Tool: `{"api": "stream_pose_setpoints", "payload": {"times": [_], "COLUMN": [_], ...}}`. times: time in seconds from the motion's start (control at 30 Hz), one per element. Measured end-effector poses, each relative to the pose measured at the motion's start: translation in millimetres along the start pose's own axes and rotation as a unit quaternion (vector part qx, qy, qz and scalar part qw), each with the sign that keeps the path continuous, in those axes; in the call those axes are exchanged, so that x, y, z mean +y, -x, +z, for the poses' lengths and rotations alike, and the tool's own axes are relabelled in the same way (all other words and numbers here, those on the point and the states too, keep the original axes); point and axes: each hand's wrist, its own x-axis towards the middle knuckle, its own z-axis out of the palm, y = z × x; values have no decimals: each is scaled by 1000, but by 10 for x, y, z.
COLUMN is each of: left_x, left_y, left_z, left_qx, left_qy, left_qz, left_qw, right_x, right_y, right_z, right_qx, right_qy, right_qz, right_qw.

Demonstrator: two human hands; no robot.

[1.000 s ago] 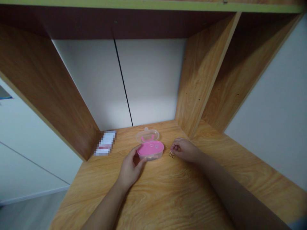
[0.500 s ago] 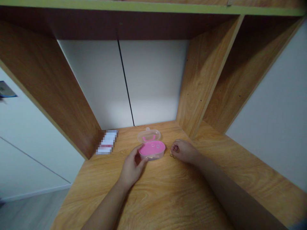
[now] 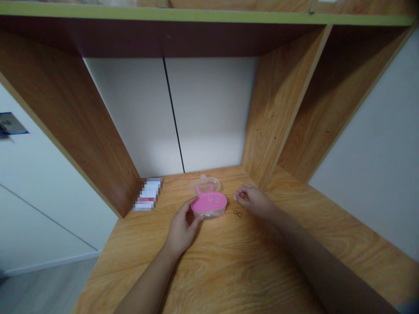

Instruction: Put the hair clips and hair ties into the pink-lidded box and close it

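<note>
My left hand (image 3: 180,229) is wrapped round the left end of an oval, clear plastic box (image 3: 212,213) with a pink inner tray (image 3: 204,203). Its transparent lid (image 3: 193,186), with a pink handle, is folded open behind it. Two small pale rings (image 3: 210,199) lie on the pink surface. To the right of the box, my right hand (image 3: 252,200) pinches a small white hair tie (image 3: 235,198) at its fingertips, just above the desk. Two dark hair ties (image 3: 237,213) lie side by side on the wood below that hand.
A blurred white card or phone-like object (image 3: 149,194) lies at the back left of the wooden desk (image 3: 222,266). Upright wooden panels (image 3: 271,109) stand on both sides, and a shelf with a yellow-green edge (image 3: 209,15) runs overhead.
My right hand has lifted slightly up and away from the dark hair ties, which now show fully, with the white hair tie at its fingertips. My left hand stays on the box.
</note>
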Motion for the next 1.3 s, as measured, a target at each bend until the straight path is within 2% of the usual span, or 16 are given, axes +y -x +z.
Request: {"api": "stream_pose_setpoints", "payload": {"times": [0.07, 0.13, 0.27, 0.37, 0.53, 0.83, 1.0, 1.13, 1.2, 1.3], "left_x": [-1, 3, 9, -2, -22, 3, 44, 41, 28, 4], "left_y": [-3, -5, -5, -4, -2, -16, -8, -7, -8, -8], "left_z": [3, 5, 4, 3, -2, -14, -14, -14, -15, -12], "left_qx": [4, 6, 5, 6, 6, 11, 8, 10, 9, 6], "left_qy": [4, 6, 2, 0, -3, -16, -4, -3, -1, 4], "left_qz": [4, 6, 12, 15, 19, 22, 13, 14, 16, 16], "left_qw": [1000, 1000, 1000, 1000, 1000, 1000, 1000, 1000, 1000, 1000], "right_x": [-143, -341, -728, -908, -1036, -1122, -1030, -688, -456, -154], "right_y": [-37, -80, -184, -263, -323, -287, -242, -149, -74, 69], "right_z": [-88, -168, -218, -167, -120, -237, -307, -356, -334, -247], "right_qx": [14, 2, -66, -102, -118, -120, -92, -72, -91, -151], "right_qy": [-12, 3, 70, 123, 182, 205, 155, 95, 85, 64], "right_qz": [-36, -79, -138, -157, -156, -166, -169, -117, -71, -12], "right_qw": [999, 997, 986, 974, 964, 957, 969, 986, 990, 986]}}
